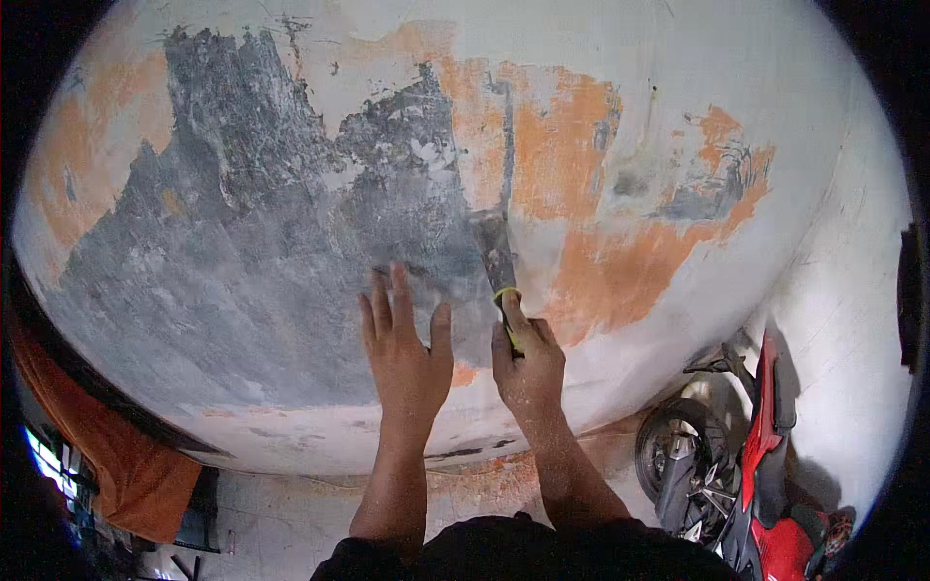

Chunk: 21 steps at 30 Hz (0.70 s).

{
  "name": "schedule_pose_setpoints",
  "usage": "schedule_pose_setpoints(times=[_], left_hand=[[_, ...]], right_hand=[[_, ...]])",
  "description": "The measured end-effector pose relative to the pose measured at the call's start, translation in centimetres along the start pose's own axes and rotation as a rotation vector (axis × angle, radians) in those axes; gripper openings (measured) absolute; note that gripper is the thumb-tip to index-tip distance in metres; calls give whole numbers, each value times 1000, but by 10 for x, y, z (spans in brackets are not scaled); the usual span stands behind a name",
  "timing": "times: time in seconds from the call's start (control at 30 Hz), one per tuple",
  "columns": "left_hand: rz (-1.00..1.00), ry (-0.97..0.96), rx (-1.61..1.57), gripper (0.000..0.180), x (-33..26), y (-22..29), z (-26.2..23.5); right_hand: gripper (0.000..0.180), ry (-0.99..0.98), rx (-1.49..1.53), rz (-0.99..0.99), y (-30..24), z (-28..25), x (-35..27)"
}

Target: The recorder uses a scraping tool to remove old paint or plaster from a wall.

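In front of me stands a wall (262,290) with bare grey patches, orange paint and a peeling whitish coat. My right hand (531,368) grips a scraper (499,257) by its dark handle with yellow-green trim, the index finger stretched along it. The scraper's flat blade points up and lies against the wall where the grey meets the whitish and orange paint. To the left, my left hand (407,358) is spread with its fingers up, over the grey area. Whether its palm presses on the wall cannot be made out. Pale dust speckles my right forearm.
A red and black motorcycle (765,465) stands at the lower right, by a white side wall (852,290). At the lower left hangs an orange-brown cloth (145,484) beside dark items. Reddish-orange debris (494,479) lies along the wall's foot on the pale floor (291,523).
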<state>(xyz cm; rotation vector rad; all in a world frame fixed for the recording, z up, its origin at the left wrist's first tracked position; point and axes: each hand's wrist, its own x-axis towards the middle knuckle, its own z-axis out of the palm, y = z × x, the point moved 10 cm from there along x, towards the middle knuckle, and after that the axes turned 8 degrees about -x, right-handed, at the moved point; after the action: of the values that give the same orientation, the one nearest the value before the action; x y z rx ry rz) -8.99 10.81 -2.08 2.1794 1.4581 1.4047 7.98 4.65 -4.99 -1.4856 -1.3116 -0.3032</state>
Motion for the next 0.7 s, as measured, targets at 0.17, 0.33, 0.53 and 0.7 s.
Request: schedule_pose_setpoints(times=[0.17, 0.33, 0.53, 0.7], left_hand=[[141, -265, -744, 64, -7, 61, 13], [176, -202, -876, 62, -2, 75, 27], [-2, -116, -549, 59, -10, 56, 38], [128, 87, -216, 66, -11, 67, 32]], right_hand=[[44, -98, 671, 319, 3, 20, 43], [47, -184, 429, 43, -25, -21, 52], [58, -846, 685, 286, -17, 10, 38], [54, -766, -114, -208, -44, -36, 115]])
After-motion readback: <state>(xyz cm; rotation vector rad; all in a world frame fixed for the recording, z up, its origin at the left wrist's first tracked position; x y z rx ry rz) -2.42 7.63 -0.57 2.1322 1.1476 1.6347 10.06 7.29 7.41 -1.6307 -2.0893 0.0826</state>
